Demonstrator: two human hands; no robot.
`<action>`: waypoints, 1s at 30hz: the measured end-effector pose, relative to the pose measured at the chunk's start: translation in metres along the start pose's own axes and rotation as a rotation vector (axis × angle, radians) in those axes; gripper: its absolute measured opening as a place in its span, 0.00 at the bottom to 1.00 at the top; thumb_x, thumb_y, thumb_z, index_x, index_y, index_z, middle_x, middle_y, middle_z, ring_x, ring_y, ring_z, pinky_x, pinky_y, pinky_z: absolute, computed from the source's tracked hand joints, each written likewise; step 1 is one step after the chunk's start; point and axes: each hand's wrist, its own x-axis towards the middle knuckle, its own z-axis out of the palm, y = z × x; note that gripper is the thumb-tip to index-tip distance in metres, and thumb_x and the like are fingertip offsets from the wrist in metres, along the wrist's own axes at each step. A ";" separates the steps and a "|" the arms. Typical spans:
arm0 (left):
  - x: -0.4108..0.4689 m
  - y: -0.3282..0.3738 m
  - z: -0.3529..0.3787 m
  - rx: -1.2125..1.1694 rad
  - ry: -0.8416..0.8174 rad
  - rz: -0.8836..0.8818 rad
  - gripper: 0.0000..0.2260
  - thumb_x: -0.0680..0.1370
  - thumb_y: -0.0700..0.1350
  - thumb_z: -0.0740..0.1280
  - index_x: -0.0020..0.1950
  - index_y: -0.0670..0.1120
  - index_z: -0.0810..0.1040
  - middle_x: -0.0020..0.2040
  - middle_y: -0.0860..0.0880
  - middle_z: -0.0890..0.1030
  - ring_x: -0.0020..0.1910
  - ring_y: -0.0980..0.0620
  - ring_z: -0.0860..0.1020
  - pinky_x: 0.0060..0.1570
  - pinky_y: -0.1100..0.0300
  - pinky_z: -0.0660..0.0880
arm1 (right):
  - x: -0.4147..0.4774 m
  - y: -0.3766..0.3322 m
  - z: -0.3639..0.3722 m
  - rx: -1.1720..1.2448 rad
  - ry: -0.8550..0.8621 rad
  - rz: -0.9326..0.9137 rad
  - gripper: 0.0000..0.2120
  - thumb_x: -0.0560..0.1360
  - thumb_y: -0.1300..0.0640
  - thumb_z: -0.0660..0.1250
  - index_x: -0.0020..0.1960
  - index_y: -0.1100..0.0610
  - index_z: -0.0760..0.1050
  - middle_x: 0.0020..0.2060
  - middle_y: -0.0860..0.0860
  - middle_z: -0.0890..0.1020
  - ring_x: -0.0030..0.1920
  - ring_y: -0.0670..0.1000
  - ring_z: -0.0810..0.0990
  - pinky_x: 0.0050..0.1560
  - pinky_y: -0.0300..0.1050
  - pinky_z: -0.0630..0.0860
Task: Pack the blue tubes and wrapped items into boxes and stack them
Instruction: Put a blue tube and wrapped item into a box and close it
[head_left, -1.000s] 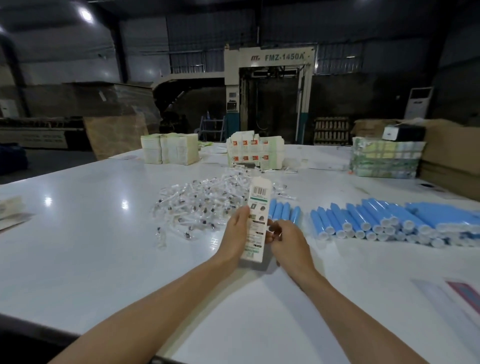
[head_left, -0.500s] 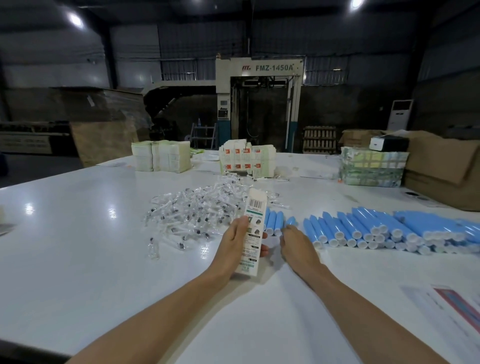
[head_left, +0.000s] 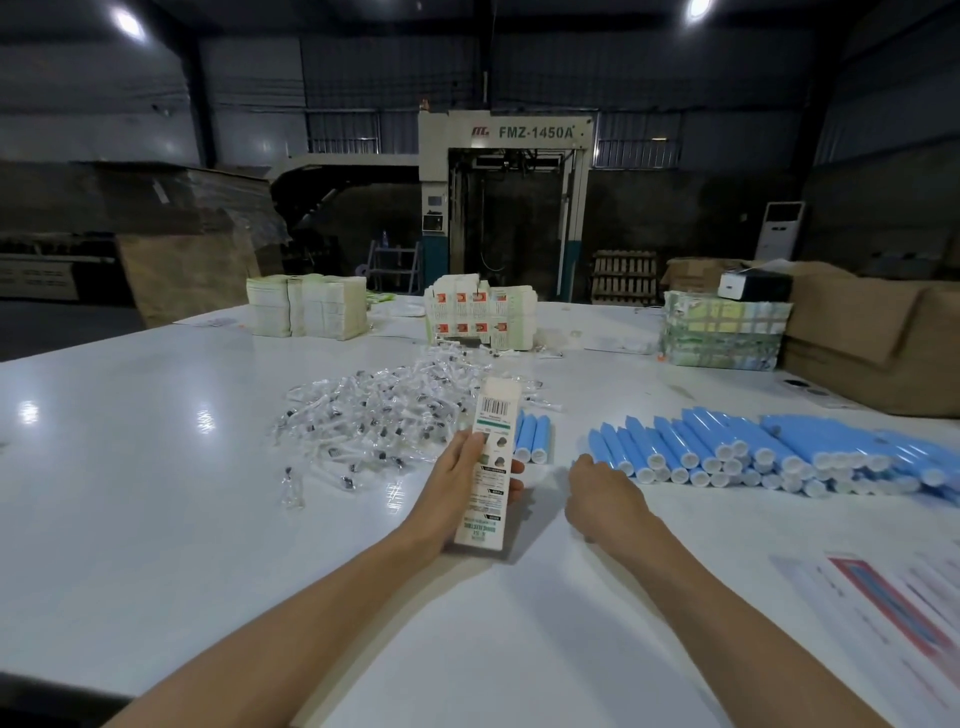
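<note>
Gripping a tall white barcoded box (head_left: 491, 467) upright, left hand (head_left: 456, 491), right hand (head_left: 602, 493) near blue tubes (head_left: 727, 447), grip unclear

box (head_left: 491, 470): I see white, with a black barcode, a green band and dark grey print.
blue tubes (head_left: 753, 457): light blue bodies, white caps, all alike to my eye.
wrapped items (head_left: 384, 415): clear wrap over small black pieces.
table (head_left: 156, 493): glossy white, with lamp glints.
stacked boxes (head_left: 478, 317): white with red-orange squares.
flat stacks (head_left: 306, 312): cream, I'd say faintly green.
bundles (head_left: 722, 332): green and yellow, striped.
cartons (head_left: 872, 332): plain brown.
machine (head_left: 519, 132): off-white, teal base, red logo.
sheet (head_left: 883, 597): white with a red band; blurred for me.
</note>
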 end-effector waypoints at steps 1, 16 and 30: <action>-0.001 0.001 -0.001 -0.003 0.003 -0.009 0.16 0.90 0.55 0.58 0.72 0.48 0.74 0.57 0.41 0.88 0.53 0.39 0.88 0.49 0.49 0.86 | 0.002 0.001 0.001 0.004 0.005 0.017 0.12 0.82 0.61 0.64 0.66 0.60 0.70 0.60 0.56 0.79 0.60 0.57 0.81 0.46 0.45 0.72; 0.000 0.015 -0.011 0.069 -0.108 -0.004 0.15 0.84 0.50 0.71 0.71 0.56 0.79 0.61 0.42 0.87 0.60 0.37 0.86 0.66 0.31 0.78 | 0.009 0.015 -0.080 1.442 0.398 -0.064 0.15 0.83 0.49 0.69 0.58 0.61 0.79 0.44 0.53 0.85 0.41 0.50 0.82 0.42 0.40 0.81; -0.002 0.020 -0.011 0.094 -0.149 0.020 0.11 0.84 0.50 0.72 0.66 0.59 0.81 0.61 0.40 0.87 0.60 0.38 0.87 0.65 0.36 0.80 | 0.037 -0.019 -0.101 1.318 0.343 -0.103 0.17 0.80 0.54 0.72 0.63 0.50 0.66 0.51 0.55 0.85 0.50 0.54 0.83 0.50 0.55 0.81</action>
